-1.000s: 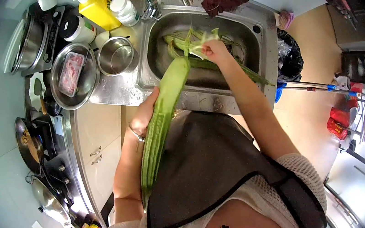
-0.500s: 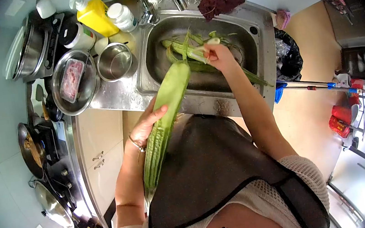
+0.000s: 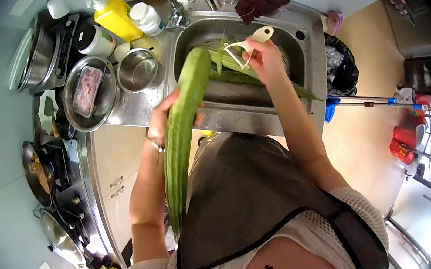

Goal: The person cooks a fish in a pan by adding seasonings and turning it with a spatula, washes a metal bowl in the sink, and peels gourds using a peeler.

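A long green ridged gourd (image 3: 182, 139) slants from the sink's near left edge down past my apron. Its upper end is pale and smooth, while ridges run along the lower part. My left hand (image 3: 162, 118) is wrapped round its middle. Over the sink, my right hand (image 3: 267, 61) grips a white vegetable peeler (image 3: 261, 35), its blade end pointing left, apart from the gourd. Green peelings (image 3: 219, 60) and another long green gourd (image 3: 240, 75) lie in the metal sink (image 3: 232, 99) beneath.
Left of the sink stand a metal pot (image 3: 136, 71), a metal bowl (image 3: 71, 107) with packed meat (image 3: 88, 90), a yellow pump bottle (image 3: 117, 19) and a white jar (image 3: 146, 19). The faucet (image 3: 176, 14) rises behind; a dark cloth (image 3: 259, 5) and a bin bag (image 3: 343, 71) are to the right.
The peeler has come away from the gourd's upper end and turned, now showing fully in my right hand. My left hand has shifted its grip, and the gourd has rolled and tipped leftward.
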Demonstrator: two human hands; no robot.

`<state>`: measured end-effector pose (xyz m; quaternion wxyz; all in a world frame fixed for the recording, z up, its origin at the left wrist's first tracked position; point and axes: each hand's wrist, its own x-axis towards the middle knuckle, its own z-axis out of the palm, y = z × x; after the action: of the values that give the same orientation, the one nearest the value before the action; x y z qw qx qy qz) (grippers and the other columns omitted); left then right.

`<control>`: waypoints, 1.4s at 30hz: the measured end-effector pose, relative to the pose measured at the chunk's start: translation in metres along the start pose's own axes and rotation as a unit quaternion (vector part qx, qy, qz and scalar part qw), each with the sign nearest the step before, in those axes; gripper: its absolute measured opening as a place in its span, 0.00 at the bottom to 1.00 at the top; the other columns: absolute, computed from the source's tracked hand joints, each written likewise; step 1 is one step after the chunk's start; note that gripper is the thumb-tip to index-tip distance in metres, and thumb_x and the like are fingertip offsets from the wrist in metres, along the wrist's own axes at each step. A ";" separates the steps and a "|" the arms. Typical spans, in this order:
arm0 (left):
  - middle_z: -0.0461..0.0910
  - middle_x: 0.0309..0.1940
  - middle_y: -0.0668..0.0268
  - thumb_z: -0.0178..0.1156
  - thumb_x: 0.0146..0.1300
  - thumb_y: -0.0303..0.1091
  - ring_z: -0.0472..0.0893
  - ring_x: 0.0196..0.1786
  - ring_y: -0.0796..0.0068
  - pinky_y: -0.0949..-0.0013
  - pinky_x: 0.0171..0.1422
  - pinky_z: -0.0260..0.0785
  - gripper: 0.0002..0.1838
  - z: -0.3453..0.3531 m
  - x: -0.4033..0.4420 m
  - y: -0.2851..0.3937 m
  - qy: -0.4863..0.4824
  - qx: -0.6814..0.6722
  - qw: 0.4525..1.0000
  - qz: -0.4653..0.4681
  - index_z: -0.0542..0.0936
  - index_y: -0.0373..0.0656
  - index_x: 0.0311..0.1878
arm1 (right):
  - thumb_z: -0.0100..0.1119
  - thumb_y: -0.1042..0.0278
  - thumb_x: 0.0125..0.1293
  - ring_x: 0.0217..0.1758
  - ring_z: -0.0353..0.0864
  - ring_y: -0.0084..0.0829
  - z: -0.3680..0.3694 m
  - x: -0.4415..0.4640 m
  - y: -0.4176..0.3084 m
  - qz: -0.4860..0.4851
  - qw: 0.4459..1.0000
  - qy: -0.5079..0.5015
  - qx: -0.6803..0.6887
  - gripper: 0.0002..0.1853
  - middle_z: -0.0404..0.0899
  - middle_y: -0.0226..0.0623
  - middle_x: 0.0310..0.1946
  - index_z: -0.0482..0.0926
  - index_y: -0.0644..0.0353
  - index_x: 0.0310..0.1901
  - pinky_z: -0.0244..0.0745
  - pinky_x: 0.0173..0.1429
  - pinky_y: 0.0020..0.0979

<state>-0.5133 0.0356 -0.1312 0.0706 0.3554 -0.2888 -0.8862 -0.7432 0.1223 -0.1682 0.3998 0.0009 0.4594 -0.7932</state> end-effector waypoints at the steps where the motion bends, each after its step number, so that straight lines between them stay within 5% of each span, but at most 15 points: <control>1: 0.74 0.33 0.53 0.41 0.61 0.45 0.77 0.28 0.64 0.66 0.30 0.71 0.22 0.012 0.002 0.004 0.031 -0.030 0.999 -0.013 0.69 0.34 0.47 | 0.51 0.75 0.57 0.18 0.69 0.24 0.018 -0.020 -0.003 0.006 1.000 -0.012 0.011 0.05 0.72 0.38 0.26 0.69 0.65 0.35 0.59 0.16 0.18; 6: 0.77 0.28 0.56 0.34 0.64 0.49 0.78 0.27 0.64 0.66 0.29 0.72 0.24 -0.001 0.034 -0.014 0.001 -0.032 0.999 0.041 0.70 0.37 0.46 | 0.51 0.77 0.57 0.16 0.72 0.22 0.043 -0.091 0.017 0.082 0.961 -0.246 -0.095 0.09 0.74 0.37 0.23 0.69 0.66 0.40 0.59 0.14 0.17; 8: 0.77 0.26 0.58 0.34 0.64 0.51 0.77 0.25 0.63 0.71 0.27 0.71 0.26 0.007 0.024 -0.013 -0.214 -0.159 0.964 -0.022 0.69 0.36 0.45 | 0.53 0.75 0.58 0.15 0.70 0.19 0.046 -0.094 0.030 0.073 0.961 -0.261 -0.056 0.09 0.72 0.34 0.21 0.70 0.65 0.41 0.54 0.12 0.16; 10: 0.76 0.25 0.59 0.35 0.64 0.53 0.76 0.23 0.66 0.75 0.25 0.70 0.26 0.008 0.024 -0.022 -0.174 -0.072 0.982 -0.011 0.69 0.37 0.46 | 0.54 0.75 0.56 0.14 0.69 0.19 0.041 -0.089 0.033 0.103 0.953 -0.277 -0.067 0.10 0.72 0.33 0.21 0.70 0.64 0.40 0.56 0.13 0.17; 12: 0.76 0.26 0.59 0.36 0.64 0.52 0.76 0.25 0.68 0.74 0.26 0.70 0.26 0.009 0.023 -0.027 -0.020 -0.132 0.990 -0.043 0.69 0.38 0.47 | 0.55 0.75 0.55 0.17 0.70 0.20 0.036 -0.076 0.031 0.126 0.954 -0.261 -0.080 0.08 0.72 0.33 0.23 0.71 0.64 0.38 0.61 0.17 0.19; 16: 0.75 0.32 0.58 0.35 0.64 0.54 0.75 0.28 0.71 0.72 0.29 0.70 0.27 -0.019 0.023 -0.043 -0.079 0.000 0.990 -0.119 0.71 0.39 0.45 | 0.54 0.76 0.55 0.23 0.71 0.23 -0.027 0.043 0.052 -0.027 0.989 0.011 -0.148 0.03 0.73 0.33 0.25 0.72 0.64 0.31 0.65 0.23 0.25; 19: 0.75 0.31 0.57 0.35 0.63 0.55 0.75 0.28 0.71 0.71 0.30 0.70 0.28 -0.012 0.005 -0.039 -0.047 0.038 0.995 -0.079 0.71 0.38 0.46 | 0.47 0.75 0.60 0.26 0.74 0.28 -0.124 0.090 0.091 0.091 0.940 0.102 -0.311 0.09 0.73 0.43 0.28 0.70 0.69 0.41 0.69 0.22 0.23; 22: 0.76 0.30 0.57 0.33 0.64 0.54 0.76 0.26 0.71 0.72 0.29 0.70 0.29 -0.009 0.000 -0.029 -0.001 0.010 0.998 -0.065 0.71 0.37 0.46 | 0.49 0.76 0.59 0.22 0.69 0.24 -0.082 0.044 0.067 0.168 0.978 0.123 -0.030 0.04 0.65 0.33 0.22 0.68 0.67 0.31 0.58 0.16 0.22; 24: 0.76 0.29 0.56 0.33 0.64 0.54 0.76 0.26 0.71 0.72 0.29 0.70 0.29 -0.010 0.002 -0.028 0.022 -0.002 0.998 -0.060 0.71 0.36 0.46 | 0.47 0.75 0.60 0.21 0.72 0.25 -0.041 -0.006 0.051 0.170 0.977 -0.036 0.123 0.09 0.70 0.36 0.21 0.68 0.67 0.42 0.60 0.16 0.17; 26: 0.76 0.28 0.56 0.32 0.65 0.52 0.76 0.25 0.71 0.74 0.28 0.70 0.28 -0.011 0.004 -0.027 0.006 0.025 0.999 -0.045 0.71 0.36 0.45 | 0.49 0.75 0.58 0.20 0.72 0.24 0.014 -0.061 0.043 -0.013 0.985 -0.137 -0.108 0.08 0.72 0.36 0.23 0.69 0.65 0.40 0.63 0.18 0.18; 28: 0.76 0.28 0.57 0.32 0.65 0.51 0.76 0.25 0.72 0.74 0.28 0.70 0.27 -0.010 0.005 -0.026 -0.010 0.014 0.999 -0.034 0.71 0.36 0.45 | 0.51 0.74 0.56 0.22 0.73 0.23 0.032 -0.087 0.032 0.157 0.940 -0.282 -0.113 0.08 0.72 0.35 0.25 0.70 0.64 0.38 0.68 0.23 0.21; 31: 0.76 0.27 0.57 0.32 0.66 0.50 0.76 0.24 0.73 0.75 0.26 0.70 0.26 -0.006 0.004 -0.024 0.006 0.041 0.999 -0.031 0.71 0.36 0.44 | 0.51 0.76 0.56 0.25 0.74 0.24 0.036 -0.063 0.030 0.157 0.950 -0.248 -0.103 0.06 0.73 0.36 0.26 0.71 0.63 0.37 0.71 0.28 0.23; 35: 0.77 0.27 0.59 0.34 0.65 0.50 0.75 0.22 0.75 0.76 0.25 0.70 0.26 -0.007 -0.003 -0.028 0.034 0.106 0.993 -0.046 0.71 0.36 0.44 | 0.52 0.77 0.56 0.22 0.71 0.24 -0.044 0.064 0.044 0.123 0.977 0.043 -0.170 0.09 0.72 0.43 0.26 0.68 0.72 0.38 0.66 0.23 0.17; 37: 0.77 0.29 0.58 0.39 0.62 0.55 0.75 0.22 0.73 0.75 0.25 0.70 0.28 -0.009 -0.010 -0.029 0.006 0.060 0.996 -0.070 0.71 0.36 0.45 | 0.49 0.75 0.60 0.18 0.63 0.22 -0.117 0.113 0.077 0.265 0.944 0.132 -0.146 0.07 0.70 0.43 0.30 0.67 0.70 0.36 0.52 0.15 0.19; 42: 0.75 0.33 0.55 0.44 0.60 0.55 0.75 0.23 0.68 0.75 0.26 0.69 0.29 -0.006 -0.002 -0.031 0.017 -0.012 0.998 -0.056 0.70 0.35 0.48 | 0.50 0.73 0.59 0.22 0.70 0.22 -0.040 -0.014 0.029 0.082 0.996 -0.029 0.030 0.07 0.70 0.42 0.32 0.67 0.67 0.34 0.59 0.17 0.16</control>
<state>-0.5057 0.0594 -0.1510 0.0301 0.3854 -0.2564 -0.8859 -0.7298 0.1528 -0.2073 0.4766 0.0271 0.4222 -0.7707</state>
